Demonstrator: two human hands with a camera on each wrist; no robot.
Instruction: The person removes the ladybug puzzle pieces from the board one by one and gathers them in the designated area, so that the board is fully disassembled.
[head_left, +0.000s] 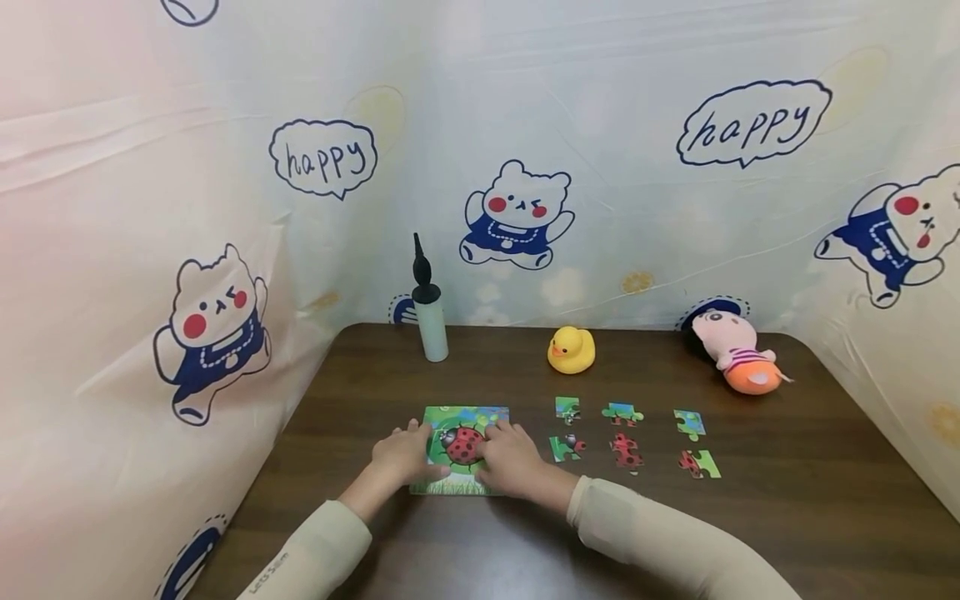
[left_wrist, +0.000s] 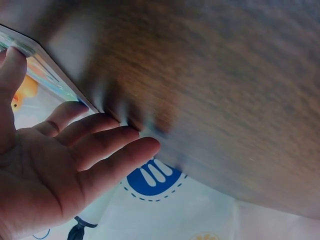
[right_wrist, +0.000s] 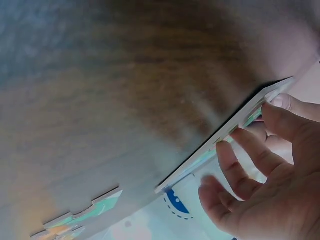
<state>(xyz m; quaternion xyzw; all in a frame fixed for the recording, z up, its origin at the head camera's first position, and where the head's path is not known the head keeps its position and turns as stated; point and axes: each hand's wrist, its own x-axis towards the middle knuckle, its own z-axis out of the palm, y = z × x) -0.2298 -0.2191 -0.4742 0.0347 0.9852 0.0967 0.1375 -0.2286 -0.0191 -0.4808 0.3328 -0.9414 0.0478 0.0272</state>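
Left hand [head_left: 401,454]: fingers loosely straight and a little apart, tips at the left edge of the board, thumb laid over its near corner; I have clamped nothing, and I take this as squaring or steadying.
Right hand [head_left: 510,457]: fingers spread and slightly bent at the opposite edge, some tips reaching onto the printed face; I cannot tell how hard they press.
Ladybug board [head_left: 461,446]: flat between my two hands, its whole beetle and grass border facing me, probably so the picture reads the right way up.
Loose pieces [head_left: 626,451]: six, off to my right in two rows of three, none touching another, likely spaced so each can be seen and picked up alone.
Yellow duck [head_left: 572,351]: behind the pieces, near the back edge.
Pump [head_left: 431,325]: upright, black nozzle up, beyond the board.
Plush pig [head_left: 737,353]: lying at the back right; like the duck and pump, seemingly set back to leave my hands room.
Tabletop [head_left: 465,542]: dark wood beneath it all.
Printed cloth [head_left: 600,83]: hangs behind, with bears.
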